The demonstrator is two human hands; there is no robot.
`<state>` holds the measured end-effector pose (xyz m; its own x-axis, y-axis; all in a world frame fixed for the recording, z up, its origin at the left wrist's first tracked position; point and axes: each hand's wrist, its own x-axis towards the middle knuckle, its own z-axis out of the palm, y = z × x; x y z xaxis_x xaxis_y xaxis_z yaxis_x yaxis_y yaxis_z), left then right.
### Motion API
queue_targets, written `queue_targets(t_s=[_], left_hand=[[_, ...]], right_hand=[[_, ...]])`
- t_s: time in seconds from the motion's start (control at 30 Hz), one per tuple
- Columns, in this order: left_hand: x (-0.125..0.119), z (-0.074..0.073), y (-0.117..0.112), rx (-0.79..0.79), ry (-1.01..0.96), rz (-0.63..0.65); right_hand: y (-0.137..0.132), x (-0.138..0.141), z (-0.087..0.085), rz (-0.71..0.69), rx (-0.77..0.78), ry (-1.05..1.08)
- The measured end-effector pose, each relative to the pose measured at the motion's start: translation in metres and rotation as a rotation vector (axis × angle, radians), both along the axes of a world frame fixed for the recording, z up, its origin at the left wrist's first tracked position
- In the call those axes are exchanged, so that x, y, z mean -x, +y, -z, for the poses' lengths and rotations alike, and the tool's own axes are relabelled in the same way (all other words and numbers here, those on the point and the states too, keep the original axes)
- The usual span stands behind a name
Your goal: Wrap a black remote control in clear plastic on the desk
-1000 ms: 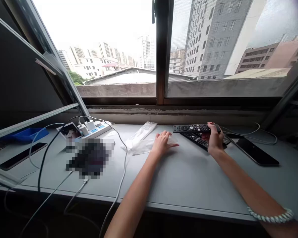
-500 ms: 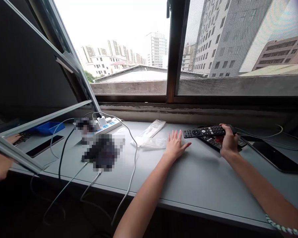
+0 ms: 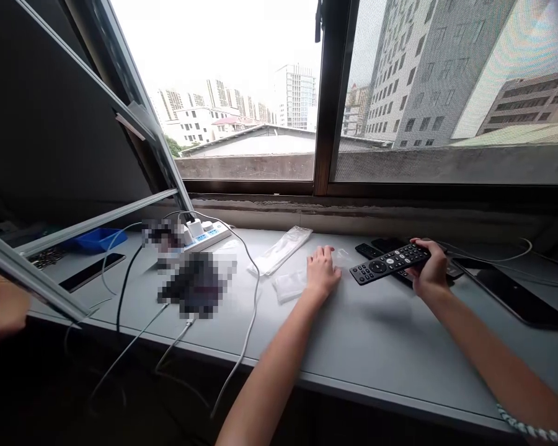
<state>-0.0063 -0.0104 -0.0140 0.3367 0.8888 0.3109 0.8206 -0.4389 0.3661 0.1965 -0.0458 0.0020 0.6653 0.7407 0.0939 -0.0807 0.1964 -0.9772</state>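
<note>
In my right hand (image 3: pixel 431 267) is a black remote control (image 3: pixel 381 265), gripped at its right end and held above the desk, buttons up. More dark remotes (image 3: pixel 368 250) lie on the desk behind and beneath it, partly covered. My left hand (image 3: pixel 322 272) rests on the desk left of the remote, its fingers curled over a clear plastic bag (image 3: pixel 289 286). Part of that bag is hidden under the hand. Another clear plastic sleeve (image 3: pixel 283 249) lies farther back, toward the window.
A black tablet (image 3: pixel 516 291) lies at the right beside a white cable. To the left are a power strip (image 3: pixel 209 235), loose cables, a blurred-out object, a phone (image 3: pixel 93 272) and a blue tray (image 3: pixel 100 240). A metal frame slants there, near another person's arm (image 3: pixel 2 303).
My left hand's spread fingers have curled in, and the plastic bag under them has shifted nearer to me. The held remote has tilted, its left end lower, uncovering remotes behind it.
</note>
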Motion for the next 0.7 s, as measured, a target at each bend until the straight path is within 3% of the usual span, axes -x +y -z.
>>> queue_targets(t_s=[0.3,0.5,0.6,0.7], left_hand=[[-0.001,-0.006,0.013,-0.083,0.027,-0.031],[-0.008,-0.008,0.014,-0.220,0.058,0.137],[-0.013,-0.004,0.014,-0.213,0.138,0.257],[-0.016,-0.001,0.013,-0.197,0.157,0.270]], right_hand=[[0.000,0.003,-0.003,0.052,-0.114,0.047],[0.006,-0.001,0.006,0.081,-0.156,-0.014],[0.009,-0.005,0.009,0.103,-0.143,-0.002],[0.010,-0.009,0.010,0.114,-0.092,0.079]])
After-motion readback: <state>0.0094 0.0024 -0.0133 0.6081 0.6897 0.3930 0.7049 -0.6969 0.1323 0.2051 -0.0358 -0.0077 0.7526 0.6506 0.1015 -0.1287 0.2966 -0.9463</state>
